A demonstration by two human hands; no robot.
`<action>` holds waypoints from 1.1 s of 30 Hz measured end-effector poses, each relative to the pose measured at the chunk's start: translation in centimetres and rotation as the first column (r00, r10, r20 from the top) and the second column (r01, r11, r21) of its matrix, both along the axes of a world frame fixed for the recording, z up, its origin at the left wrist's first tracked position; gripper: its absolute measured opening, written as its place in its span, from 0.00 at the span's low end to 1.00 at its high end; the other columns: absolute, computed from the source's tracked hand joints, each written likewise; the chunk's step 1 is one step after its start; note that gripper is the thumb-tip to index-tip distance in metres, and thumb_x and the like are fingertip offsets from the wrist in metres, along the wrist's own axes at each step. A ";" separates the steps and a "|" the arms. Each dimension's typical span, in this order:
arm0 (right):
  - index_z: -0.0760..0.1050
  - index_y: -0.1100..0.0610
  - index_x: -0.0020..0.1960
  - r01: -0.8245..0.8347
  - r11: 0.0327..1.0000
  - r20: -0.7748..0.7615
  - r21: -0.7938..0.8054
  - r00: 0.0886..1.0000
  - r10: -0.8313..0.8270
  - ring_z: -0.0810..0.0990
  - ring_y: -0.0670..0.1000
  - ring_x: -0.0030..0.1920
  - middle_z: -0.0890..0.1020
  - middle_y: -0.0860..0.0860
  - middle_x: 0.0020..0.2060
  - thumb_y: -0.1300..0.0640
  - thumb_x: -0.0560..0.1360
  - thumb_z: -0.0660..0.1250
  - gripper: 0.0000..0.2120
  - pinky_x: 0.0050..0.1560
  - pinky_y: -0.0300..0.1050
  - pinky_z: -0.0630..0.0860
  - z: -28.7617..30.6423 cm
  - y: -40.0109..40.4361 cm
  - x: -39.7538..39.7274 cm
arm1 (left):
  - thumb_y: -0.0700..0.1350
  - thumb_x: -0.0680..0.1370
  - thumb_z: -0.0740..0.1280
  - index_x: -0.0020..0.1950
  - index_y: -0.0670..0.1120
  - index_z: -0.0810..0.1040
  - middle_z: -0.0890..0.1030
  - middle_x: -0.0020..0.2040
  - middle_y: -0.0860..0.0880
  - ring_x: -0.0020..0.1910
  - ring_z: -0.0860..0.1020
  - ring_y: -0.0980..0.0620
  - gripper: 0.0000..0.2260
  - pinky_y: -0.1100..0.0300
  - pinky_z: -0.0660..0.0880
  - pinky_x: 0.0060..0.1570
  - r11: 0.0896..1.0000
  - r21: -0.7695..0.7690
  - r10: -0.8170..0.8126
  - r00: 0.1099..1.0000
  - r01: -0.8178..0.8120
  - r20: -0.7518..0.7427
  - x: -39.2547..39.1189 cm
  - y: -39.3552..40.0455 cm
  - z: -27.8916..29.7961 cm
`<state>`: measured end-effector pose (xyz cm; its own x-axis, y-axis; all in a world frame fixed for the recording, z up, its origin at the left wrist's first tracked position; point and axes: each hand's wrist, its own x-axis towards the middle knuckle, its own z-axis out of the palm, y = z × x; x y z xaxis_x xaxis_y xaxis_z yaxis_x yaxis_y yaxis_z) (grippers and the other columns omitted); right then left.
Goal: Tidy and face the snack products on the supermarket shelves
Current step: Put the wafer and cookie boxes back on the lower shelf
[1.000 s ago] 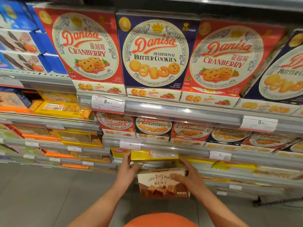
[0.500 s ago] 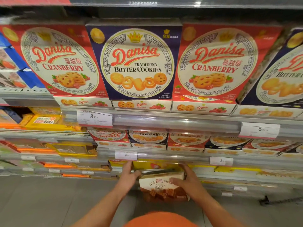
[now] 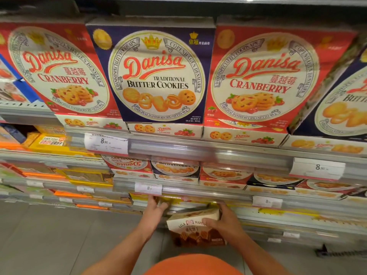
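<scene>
A Lila wafer box (image 3: 195,228), cream on top and brown below, is gripped by the right hand (image 3: 225,220), thumb laid across the front and fingers curled round its right edge. It's held low down, just in front of the lower shelf lip and tilted back a bit. The left hand (image 3: 155,208) is reached in under the 8-something price tag (image 3: 148,188), fingers stretched toward the yellow packs (image 3: 174,201) there; whether anything is actually grasped can't be made out. Up top, a blue Danisa butter cookie box (image 3: 156,76) is flanked by two red Danisa cranberry boxes (image 3: 262,76), all faced forward.
</scene>
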<state>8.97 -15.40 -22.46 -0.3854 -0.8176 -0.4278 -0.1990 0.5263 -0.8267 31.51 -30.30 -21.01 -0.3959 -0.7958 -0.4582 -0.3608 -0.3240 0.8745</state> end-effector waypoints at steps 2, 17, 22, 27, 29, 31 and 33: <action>0.72 0.51 0.65 -0.031 1.000 -0.013 -0.001 0.999 0.031 0.83 0.45 0.53 0.82 0.46 0.55 0.49 0.65 0.82 0.32 0.52 0.48 0.84 0.1 0.1 -0.3 | 0.37 0.81 0.65 0.73 0.57 0.60 0.74 0.64 0.58 0.60 0.74 0.63 0.26 0.59 0.65 0.65 1.000 -0.014 -0.001 1.000 0.001 0.022 0.0 0.4 0.1; 0.77 0.53 0.55 0.254 0.966 0.200 -0.056 0.950 -0.238 0.87 0.52 0.46 0.85 0.56 0.51 0.54 0.63 0.85 0.25 0.42 0.49 0.84 -2.6 7.6 -4.4 | 0.45 0.82 0.66 0.50 0.47 0.79 0.83 0.44 0.50 0.48 0.80 0.49 0.04 0.57 0.75 0.46 0.976 0.141 0.145 0.980 -0.165 0.140 -2.0 9.7 -1.6; 0.74 0.52 0.58 0.320 0.947 0.292 -0.019 0.908 -0.300 0.87 0.52 0.47 0.82 0.52 0.54 0.46 0.61 0.84 0.31 0.40 0.44 0.82 -2.6 10.6 -3.8 | 0.49 0.82 0.67 0.54 0.37 0.78 0.85 0.46 0.39 0.45 0.83 0.45 0.14 0.54 0.77 0.45 0.981 0.172 0.085 0.995 -0.091 0.045 -1.9 13.0 -1.3; 0.75 0.58 0.56 0.422 0.907 0.236 -0.009 0.882 -0.408 0.87 0.56 0.45 0.86 0.58 0.49 0.43 0.61 0.83 0.32 0.46 0.57 0.84 -1.8 12.7 -2.6 | 0.48 0.81 0.68 0.47 0.35 0.72 0.76 0.35 0.44 0.36 0.76 0.48 0.16 0.52 0.71 0.41 0.989 0.123 0.076 0.993 -0.087 0.094 -1.5 15.3 -1.9; 0.77 0.53 0.55 0.450 0.893 0.133 -0.004 0.885 -0.445 0.87 0.55 0.46 0.86 0.52 0.49 0.44 0.65 0.82 0.25 0.50 0.59 0.84 -1.2 13.7 -2.4 | 0.48 0.81 0.68 0.49 0.35 0.74 0.79 0.35 0.43 0.36 0.78 0.47 0.15 0.49 0.75 0.40 0.992 0.104 0.067 0.993 -0.077 0.095 -1.8 16.2 -1.8; 0.78 0.49 0.57 0.448 0.894 0.063 -0.025 0.893 -0.446 0.86 0.53 0.48 0.86 0.49 0.49 0.43 0.69 0.79 0.21 0.51 0.58 0.83 -0.3 15.3 -2.3 | 0.48 0.81 0.68 0.53 0.35 0.74 0.81 0.39 0.37 0.38 0.80 0.44 0.15 0.43 0.78 0.44 0.995 0.059 0.070 0.993 -0.076 0.099 -2.3 17.3 -1.2; 0.80 0.46 0.58 0.420 0.904 -0.019 -0.076 0.906 -0.422 0.86 0.48 0.49 0.86 0.45 0.49 0.40 0.72 0.75 0.18 0.52 0.50 0.83 0.8 17.3 -2.3 | 0.48 0.80 0.69 0.56 0.40 0.75 0.83 0.42 0.36 0.42 0.83 0.40 0.12 0.40 0.79 0.48 0.997 0.008 0.081 0.993 -0.082 0.087 -3.1 18.6 -0.7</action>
